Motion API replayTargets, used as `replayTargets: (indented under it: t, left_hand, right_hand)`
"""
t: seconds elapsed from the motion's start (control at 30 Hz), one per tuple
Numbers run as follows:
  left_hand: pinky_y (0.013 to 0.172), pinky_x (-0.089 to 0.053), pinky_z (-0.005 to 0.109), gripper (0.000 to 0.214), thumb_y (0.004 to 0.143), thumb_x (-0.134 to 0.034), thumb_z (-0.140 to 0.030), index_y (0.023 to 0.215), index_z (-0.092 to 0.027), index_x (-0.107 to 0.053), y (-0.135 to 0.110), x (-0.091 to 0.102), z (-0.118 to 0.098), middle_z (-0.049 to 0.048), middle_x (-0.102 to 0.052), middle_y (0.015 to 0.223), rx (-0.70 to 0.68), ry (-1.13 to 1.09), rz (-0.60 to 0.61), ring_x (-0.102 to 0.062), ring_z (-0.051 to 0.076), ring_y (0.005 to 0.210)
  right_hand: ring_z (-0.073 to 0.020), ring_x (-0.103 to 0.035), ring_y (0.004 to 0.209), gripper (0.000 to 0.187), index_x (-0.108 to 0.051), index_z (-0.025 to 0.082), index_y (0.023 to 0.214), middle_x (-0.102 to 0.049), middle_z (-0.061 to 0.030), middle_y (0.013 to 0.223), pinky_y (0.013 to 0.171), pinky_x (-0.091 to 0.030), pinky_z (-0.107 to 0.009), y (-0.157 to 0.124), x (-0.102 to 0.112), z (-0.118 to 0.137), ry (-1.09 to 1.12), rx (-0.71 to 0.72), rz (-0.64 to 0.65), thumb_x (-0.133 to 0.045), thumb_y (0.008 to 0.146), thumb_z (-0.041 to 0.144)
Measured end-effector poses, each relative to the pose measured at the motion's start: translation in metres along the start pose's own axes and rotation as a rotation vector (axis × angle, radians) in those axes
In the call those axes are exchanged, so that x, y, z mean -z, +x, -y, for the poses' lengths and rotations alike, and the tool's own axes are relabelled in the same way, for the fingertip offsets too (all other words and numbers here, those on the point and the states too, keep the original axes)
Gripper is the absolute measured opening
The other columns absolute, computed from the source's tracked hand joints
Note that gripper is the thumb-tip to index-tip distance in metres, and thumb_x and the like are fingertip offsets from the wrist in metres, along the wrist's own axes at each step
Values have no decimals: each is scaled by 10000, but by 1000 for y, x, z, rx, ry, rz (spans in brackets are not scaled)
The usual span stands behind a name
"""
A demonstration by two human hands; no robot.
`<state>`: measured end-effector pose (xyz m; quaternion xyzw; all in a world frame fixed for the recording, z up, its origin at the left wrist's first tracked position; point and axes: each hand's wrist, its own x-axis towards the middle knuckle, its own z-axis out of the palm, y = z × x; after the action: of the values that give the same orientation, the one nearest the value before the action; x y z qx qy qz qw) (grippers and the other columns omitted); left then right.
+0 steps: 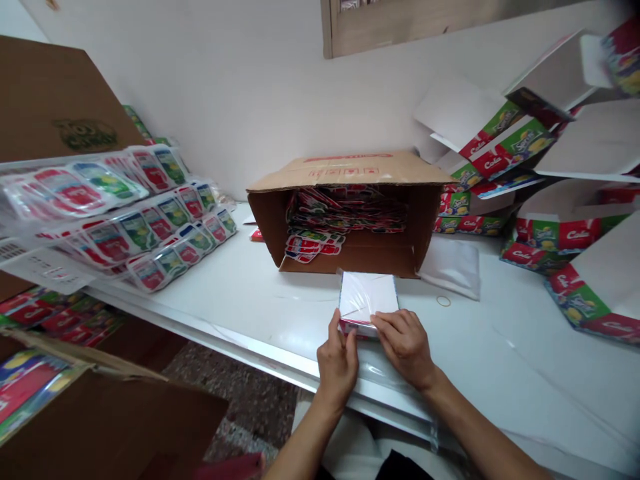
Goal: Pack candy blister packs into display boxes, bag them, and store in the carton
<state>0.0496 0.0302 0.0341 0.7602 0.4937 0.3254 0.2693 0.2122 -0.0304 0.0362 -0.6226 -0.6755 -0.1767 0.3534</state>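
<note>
A small flat white carton [367, 297] with red edging lies on the white table [240, 300], close to its near edge. My left hand [337, 363] grips the carton's near left corner with the fingers curled on its side. My right hand [405, 343] presses flat on the carton's near right corner. Just behind the carton, a brown cardboard box [350, 177] lies on its side with its open mouth toward me, and inside it are stacks of red and green printed packets [313, 245].
Clear trays of red and green packets [150, 220] are piled at the left on the table. Folded printed cartons [545, 233] are heaped at the right. A clear plastic bag [453, 267] and a rubber band [443, 301] lie right of the box. Brown boxes [115, 427] stand at lower left.
</note>
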Motion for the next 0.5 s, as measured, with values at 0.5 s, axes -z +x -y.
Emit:
replayTargets:
  t: [0.5]
  left_hand:
    - [913, -488, 315, 507, 839, -606, -371, 1309, -191, -543, 20, 9, -3, 75, -701, 1159, -56, -203, 87, -663, 244, 1009]
  right_hand:
    - [-292, -635, 960, 502, -566, 167, 1312, -575, -210, 1302, 841, -487, -413, -14, -4, -5, -304, -249, 161, -481, 933, 485]
